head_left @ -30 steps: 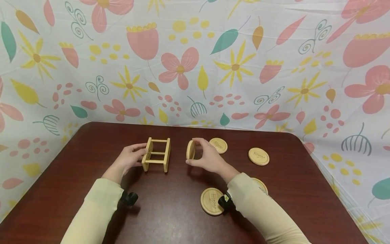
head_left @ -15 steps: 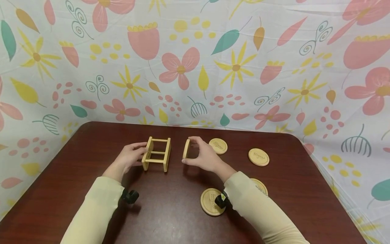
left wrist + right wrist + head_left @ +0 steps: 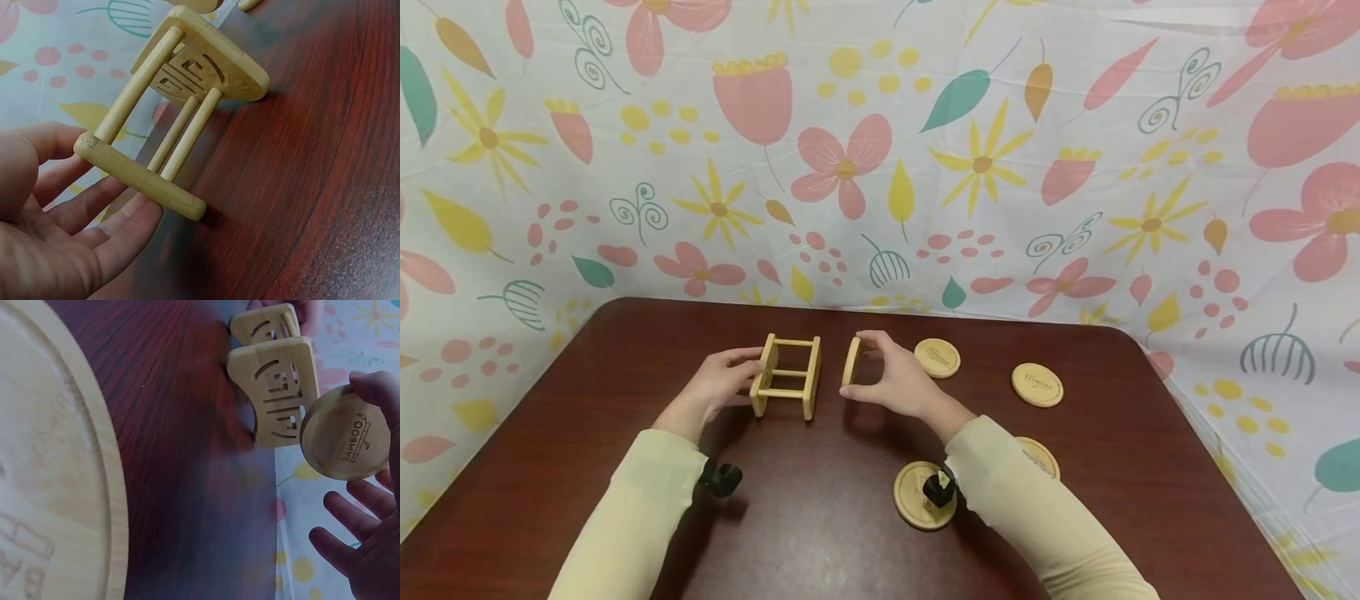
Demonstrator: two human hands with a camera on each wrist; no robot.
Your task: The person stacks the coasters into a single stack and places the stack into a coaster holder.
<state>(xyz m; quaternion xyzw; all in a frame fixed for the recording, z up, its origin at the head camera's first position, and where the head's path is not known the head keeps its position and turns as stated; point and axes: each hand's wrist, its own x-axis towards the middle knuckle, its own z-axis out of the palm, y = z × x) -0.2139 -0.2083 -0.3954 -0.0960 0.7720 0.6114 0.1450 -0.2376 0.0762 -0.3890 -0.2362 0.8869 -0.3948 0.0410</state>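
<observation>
Pale-wood rack (image 3: pixel 812 379) standing on counter (image 3: pixel 790 508), betw. both hands. L. hand (image 3: pixel 718 382): palm twd. rack, thumb at corner of L. end panel (image 3: pixel 140 179), other fingers almost straight against outer face. R. hand (image 3: pixel 904 379): arched, thumb & opposing finger pinching rim of round coaster (image 3: pixel 851 362), remaining fingers spread apart; held on edge just R. of rack, apart from it, printed face twd. palm. Pale sleeves (image 3: pixel 632 492) angled inward. 4 other coasters (image 3: pixel 1037 385) flat, R. of rack.

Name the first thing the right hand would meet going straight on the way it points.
Likely the wooden rack: the coaster pinched in the right hand would reach its nearer side panel first, though height is hard to judge.
</observation>
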